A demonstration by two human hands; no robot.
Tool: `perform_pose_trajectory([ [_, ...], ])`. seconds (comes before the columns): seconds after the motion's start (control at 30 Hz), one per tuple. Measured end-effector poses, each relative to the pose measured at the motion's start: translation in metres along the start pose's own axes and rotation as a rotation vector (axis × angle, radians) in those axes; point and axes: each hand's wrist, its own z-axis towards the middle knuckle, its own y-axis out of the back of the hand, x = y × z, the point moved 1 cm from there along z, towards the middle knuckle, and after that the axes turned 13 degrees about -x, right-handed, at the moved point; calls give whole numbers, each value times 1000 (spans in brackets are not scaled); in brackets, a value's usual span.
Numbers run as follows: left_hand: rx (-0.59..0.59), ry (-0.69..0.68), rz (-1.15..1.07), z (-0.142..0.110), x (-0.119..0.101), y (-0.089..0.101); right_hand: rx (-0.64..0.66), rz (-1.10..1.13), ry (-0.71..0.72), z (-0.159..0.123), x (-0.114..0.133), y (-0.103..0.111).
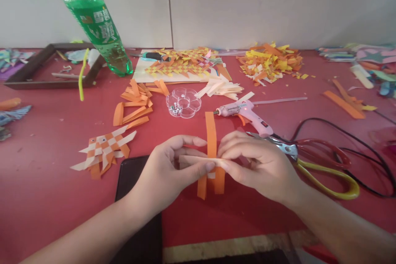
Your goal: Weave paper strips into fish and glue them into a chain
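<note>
Between my two hands is a small weave of paper strips, with orange strips (211,136) running up and down and a cream strip (194,159) crossing them. My left hand (176,165) pinches the cream strip between thumb and fingers on the left. On the other side my right hand (256,161) grips the same strip near its thumb tip. The strips' middle is partly covered by my thumbs. Left of my hands lies a woven orange and cream paper fish (107,148). A pink glue gun (244,111) rests just beyond my right hand, near scissors (321,165).
A clear flower-shaped tray (184,103) holds small beads or eyes. Folded orange strips (136,103) and cream strips (221,87) lie around it. Behind stand a green bottle (95,24), a dark frame (46,85) and a scrap pile (270,62). A black cable (346,123) curls at right.
</note>
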Motion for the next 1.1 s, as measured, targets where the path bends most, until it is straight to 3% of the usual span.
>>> perform_pose_trajectory([
  [0.3, 9, -7, -36, 0, 2, 2, 70, 21, -71, -2, 1, 0],
  [0.8, 55, -30, -45, -3, 5, 1, 103, 4, -18, -1, 4, -2],
  [1.1, 112, 49, -21, 1, 6, 2, 162, 4, -72, -4, 1, 4],
])
